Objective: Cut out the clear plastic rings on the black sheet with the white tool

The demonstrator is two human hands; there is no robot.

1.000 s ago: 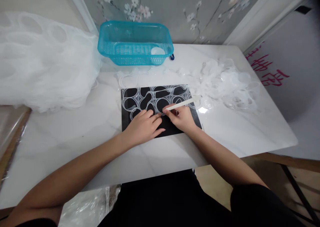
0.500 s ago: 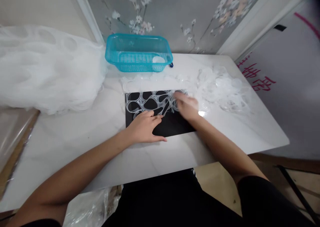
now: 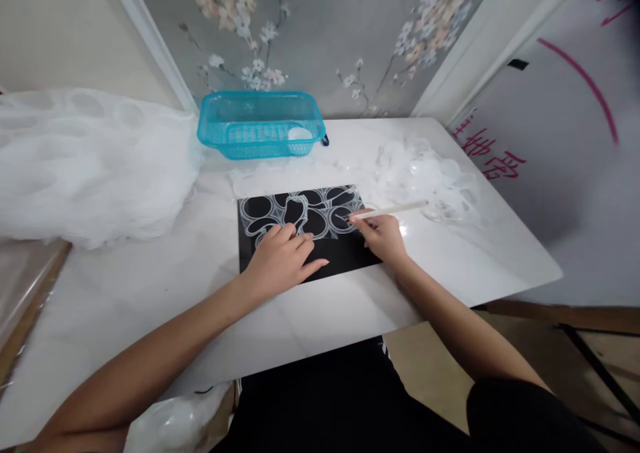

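Note:
A black sheet (image 3: 330, 258) lies on the white table, with a clear film of ring-shaped cutouts (image 3: 320, 221) spread over its upper part. My left hand (image 3: 280, 256) rests on the sheet's left half and the film's lower edge, fingers apart, thumb pointing right. Near the right end of the film, my right hand (image 3: 381, 234) is closed on a thin white stick (image 3: 395, 209). The stick's tip is at a ring of the film, and its other end points right.
A blue basket (image 3: 260, 150) holding a round white piece stands behind the sheet. Loose clear scraps (image 3: 425, 173) lie at the right. A big pile of white film (image 3: 90, 166) fills the left. The table edge (image 3: 520, 286) runs along the front right.
The view has shifted, and the film's left part looks more bunched. My right hand, blurred before over the film's right end, now sits lower beside it with the stick clearly visible.

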